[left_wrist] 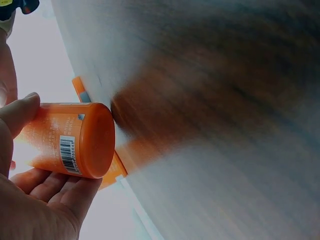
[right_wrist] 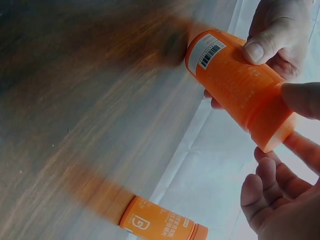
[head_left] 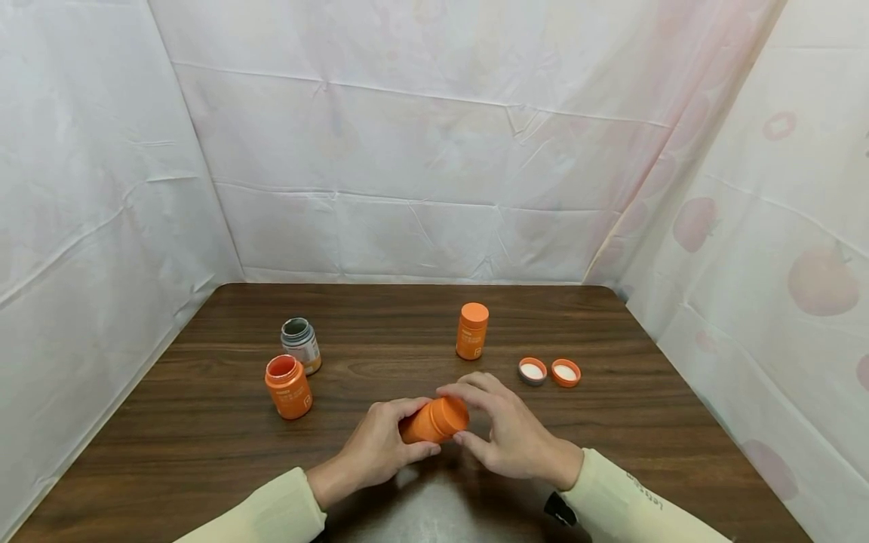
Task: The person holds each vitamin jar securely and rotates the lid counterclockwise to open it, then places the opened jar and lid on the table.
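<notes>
In the head view an orange pill bottle [head_left: 422,425] is tilted on its side above the near part of the table. My left hand [head_left: 377,446] grips its body, thumb on one side and fingers round the other. The bottle's orange cap [head_left: 453,415] points to the right, still on the neck. Thumb and fingertips of my right hand [head_left: 512,431] pinch that cap at its rim. From the left wrist, the bottle's base [left_wrist: 100,142] and a barcode label [left_wrist: 69,154] show. The right wrist view shows the cap [right_wrist: 272,125] between thumb and index finger.
A capped orange bottle [head_left: 472,332] stands farther back. To its right lie a grey-sided cap [head_left: 532,371] and an orange cap [head_left: 566,372], insides up. At left stand an uncapped orange bottle [head_left: 290,394] and an uncapped grey bottle [head_left: 302,348]. The wooden table [head_left: 380,317] meets hanging sheets.
</notes>
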The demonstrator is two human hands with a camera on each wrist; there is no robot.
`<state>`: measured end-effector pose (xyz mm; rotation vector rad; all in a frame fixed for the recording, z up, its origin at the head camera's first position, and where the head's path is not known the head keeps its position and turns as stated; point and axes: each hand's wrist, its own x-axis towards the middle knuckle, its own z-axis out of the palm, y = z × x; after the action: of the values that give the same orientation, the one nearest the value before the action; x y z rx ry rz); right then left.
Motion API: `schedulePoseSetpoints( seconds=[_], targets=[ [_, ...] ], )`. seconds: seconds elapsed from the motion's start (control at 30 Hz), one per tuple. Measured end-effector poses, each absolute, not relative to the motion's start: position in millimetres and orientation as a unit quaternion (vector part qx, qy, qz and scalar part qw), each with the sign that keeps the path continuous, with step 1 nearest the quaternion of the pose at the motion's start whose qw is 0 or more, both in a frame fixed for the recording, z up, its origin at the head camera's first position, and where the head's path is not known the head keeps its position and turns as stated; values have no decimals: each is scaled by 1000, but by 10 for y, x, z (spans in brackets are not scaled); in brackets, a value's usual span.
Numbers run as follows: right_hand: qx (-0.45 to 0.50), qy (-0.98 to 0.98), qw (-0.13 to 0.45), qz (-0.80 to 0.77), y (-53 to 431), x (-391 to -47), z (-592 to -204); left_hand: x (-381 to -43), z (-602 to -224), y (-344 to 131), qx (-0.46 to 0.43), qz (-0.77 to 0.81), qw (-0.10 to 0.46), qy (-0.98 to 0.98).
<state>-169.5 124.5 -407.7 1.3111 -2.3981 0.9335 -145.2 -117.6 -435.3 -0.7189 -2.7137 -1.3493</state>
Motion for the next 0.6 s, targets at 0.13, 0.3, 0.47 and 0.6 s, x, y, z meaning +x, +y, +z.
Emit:
schedulePoseSetpoints(
  seconds=[0.13,0.3,0.47,0.6],
  targets=[
    [468,-814,131,317,1250,-1704,-4072,-1450,-4349,-1178,-232,-434,9,-871],
    [478,-808,137,317,1248,-1708,-4072,-1450,-4349,-1178,-232,-430,13,-872],
    [479,-807,134,320,1245,-1703,-4068,-1452,-4354,-1178,-232,-430,12,-872],
    [463,-813,127,329,1241,-1692,-4068,-1457,-4355,-1172,-233,-426,19,-874]
  ],
)
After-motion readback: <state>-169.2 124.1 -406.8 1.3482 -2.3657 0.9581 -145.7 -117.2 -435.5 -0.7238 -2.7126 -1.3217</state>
